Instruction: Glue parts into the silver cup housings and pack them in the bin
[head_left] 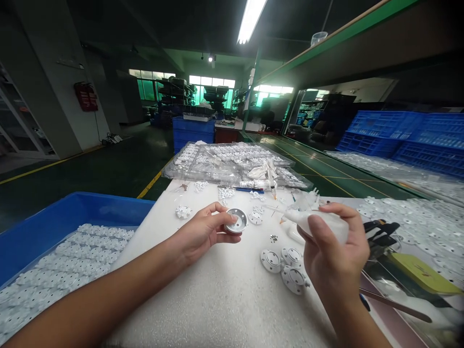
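My left hand (212, 224) is closed on a round white cup-shaped part (237, 217), thumb inside it, with small holes showing in its floor. In my right hand (337, 246) is a translucent squeeze bottle (328, 223), whose thin nozzle points left toward the round part but stays apart from it. Below the bottle, several white disc-shaped parts (270, 261) lie grouped on the white foam sheet (203, 295). Between the hands sit some tiny metal pieces (273, 238) and another round part (255, 216). One more disc (183, 211) rests beyond my left wrist.
A blue bin (79, 203) with rows of white parts stands at the left. Clear trays (232, 162) of small parts fill the far end. Pens (248, 189) lie before them. To the right are black-handled pliers (380, 229), a yellow-green block (424, 271) and blue crates (384, 126).
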Motion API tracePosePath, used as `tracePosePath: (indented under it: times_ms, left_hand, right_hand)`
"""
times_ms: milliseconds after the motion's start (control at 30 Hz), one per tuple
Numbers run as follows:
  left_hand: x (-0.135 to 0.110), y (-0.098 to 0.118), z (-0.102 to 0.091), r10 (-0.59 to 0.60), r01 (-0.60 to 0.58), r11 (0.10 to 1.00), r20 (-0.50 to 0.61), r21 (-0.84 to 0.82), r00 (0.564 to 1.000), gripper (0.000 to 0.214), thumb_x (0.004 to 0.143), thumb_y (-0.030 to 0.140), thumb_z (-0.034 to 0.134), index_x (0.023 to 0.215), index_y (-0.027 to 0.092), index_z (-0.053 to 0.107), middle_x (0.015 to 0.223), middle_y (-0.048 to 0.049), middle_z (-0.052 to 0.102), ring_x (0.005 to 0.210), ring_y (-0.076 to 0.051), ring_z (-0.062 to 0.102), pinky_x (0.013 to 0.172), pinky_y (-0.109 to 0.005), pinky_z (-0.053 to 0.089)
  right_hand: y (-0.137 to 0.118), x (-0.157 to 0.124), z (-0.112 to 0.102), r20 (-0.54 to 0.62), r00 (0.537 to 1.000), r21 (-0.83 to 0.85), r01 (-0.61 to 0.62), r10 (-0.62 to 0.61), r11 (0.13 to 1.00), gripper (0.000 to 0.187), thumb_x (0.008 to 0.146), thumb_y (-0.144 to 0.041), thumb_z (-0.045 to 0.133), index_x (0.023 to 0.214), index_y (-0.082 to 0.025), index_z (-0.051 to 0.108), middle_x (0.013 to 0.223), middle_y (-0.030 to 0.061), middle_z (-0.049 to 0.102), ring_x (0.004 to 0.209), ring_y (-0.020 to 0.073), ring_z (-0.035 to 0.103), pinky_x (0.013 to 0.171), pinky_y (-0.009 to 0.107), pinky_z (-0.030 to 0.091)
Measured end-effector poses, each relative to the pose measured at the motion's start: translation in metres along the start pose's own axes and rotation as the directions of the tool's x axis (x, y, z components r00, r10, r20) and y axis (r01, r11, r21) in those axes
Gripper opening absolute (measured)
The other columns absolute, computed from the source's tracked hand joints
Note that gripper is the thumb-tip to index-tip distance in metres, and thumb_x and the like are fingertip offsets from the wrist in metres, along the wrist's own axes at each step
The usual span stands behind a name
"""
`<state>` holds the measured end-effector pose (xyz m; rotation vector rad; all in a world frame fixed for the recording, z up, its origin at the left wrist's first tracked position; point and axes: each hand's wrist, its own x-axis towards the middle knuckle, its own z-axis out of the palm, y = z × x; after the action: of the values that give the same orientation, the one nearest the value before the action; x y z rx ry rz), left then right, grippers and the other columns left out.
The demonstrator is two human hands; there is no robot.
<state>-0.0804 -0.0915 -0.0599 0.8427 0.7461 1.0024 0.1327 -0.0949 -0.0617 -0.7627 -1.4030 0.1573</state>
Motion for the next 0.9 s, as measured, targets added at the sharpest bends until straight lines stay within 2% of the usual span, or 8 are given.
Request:
tracePosePath:
  times_ms: [100, 167, 333, 433, 633, 900]
  left_hand:
    - [-0.003, -0.005, 0.004, -0.044, 0.043, 0.999, 0.042, 0.011, 0.998, 0.032, 0.072, 0.021, 0.074, 0.077, 0.018, 0.042, 0.086, -0.0042, 0.063, 0.077, -0.015, 0.062, 0.075, -0.032, 0.053]
    - [-0.004, -0.009, 0.006, -0.055, 0.054, 0.998, 0.073, 0.012, 0.996, 0.031, 0.072, 0.022, 0.074, 0.080, 0.019, 0.044, 0.086, -0.0048, 0.064, 0.077, -0.016, 0.062, 0.074, -0.032, 0.053]
    - [-0.007, -0.017, 0.010, -0.087, 0.087, 0.996, 0.118, 0.006, 0.989, 0.030, 0.072, 0.022, 0.074, 0.080, 0.019, 0.045, 0.084, -0.0048, 0.064, 0.074, -0.016, 0.062, 0.070, -0.031, 0.052]
    - [-0.008, -0.019, 0.011, -0.104, 0.103, 0.995, 0.122, 0.016, 0.987, 0.028, 0.073, 0.020, 0.072, 0.079, 0.018, 0.045, 0.083, -0.0040, 0.063, 0.073, -0.015, 0.061, 0.068, -0.031, 0.052]
    - [-0.008, -0.018, 0.013, -0.118, 0.116, 0.993, 0.124, 0.022, 0.985, 0.027, 0.074, 0.020, 0.072, 0.078, 0.018, 0.045, 0.081, -0.0032, 0.061, 0.072, -0.014, 0.059, 0.069, -0.031, 0.051]
    - [-0.008, -0.020, 0.013, -0.126, 0.125, 0.992, 0.122, 0.013, 0.985, 0.027, 0.074, 0.019, 0.071, 0.077, 0.017, 0.045, 0.081, -0.0028, 0.060, 0.072, -0.014, 0.059, 0.071, -0.030, 0.051]
  right_hand:
    - [-0.010, -0.003, 0.004, -0.199, 0.975, 0.267, -0.040, 0.095, 0.963, 0.023, 0.074, -0.022, 0.068, 0.087, -0.022, 0.050, 0.081, 0.0014, 0.042, 0.061, 0.0131, 0.051, 0.052, 0.028, 0.045]
    - [-0.014, -0.006, 0.007, -0.245, 0.968, 0.262, 0.009, 0.058, 0.965, 0.020, 0.074, -0.020, 0.067, 0.085, -0.021, 0.051, 0.084, 0.0018, 0.042, 0.063, 0.0137, 0.053, 0.057, 0.032, 0.047]
    - [-0.011, -0.021, 0.008, -0.233, 0.955, 0.017, 0.195, -0.186, 0.981, 0.018, 0.076, -0.019, 0.067, 0.087, -0.020, 0.053, 0.077, 0.0010, 0.046, 0.060, 0.0135, 0.051, 0.055, 0.031, 0.044]
    - [-0.004, -0.029, 0.005, -0.199, 0.942, -0.066, 0.261, -0.269, 0.963, 0.018, 0.075, -0.017, 0.069, 0.087, -0.019, 0.054, 0.072, 0.0008, 0.045, 0.062, 0.0150, 0.052, 0.054, 0.031, 0.043]
    - [-0.002, -0.034, -0.001, -0.102, 0.961, -0.144, 0.241, -0.256, 0.960, 0.017, 0.076, -0.016, 0.068, 0.089, -0.016, 0.057, 0.084, 0.0052, 0.050, 0.070, 0.0151, 0.055, 0.053, 0.029, 0.041]
    - [-0.007, -0.032, 0.002, -0.075, 0.962, -0.131, 0.251, -0.262, 0.959, 0.017, 0.077, -0.013, 0.066, 0.090, -0.017, 0.056, 0.082, 0.0037, 0.051, 0.069, 0.0132, 0.054, 0.051, 0.026, 0.041]
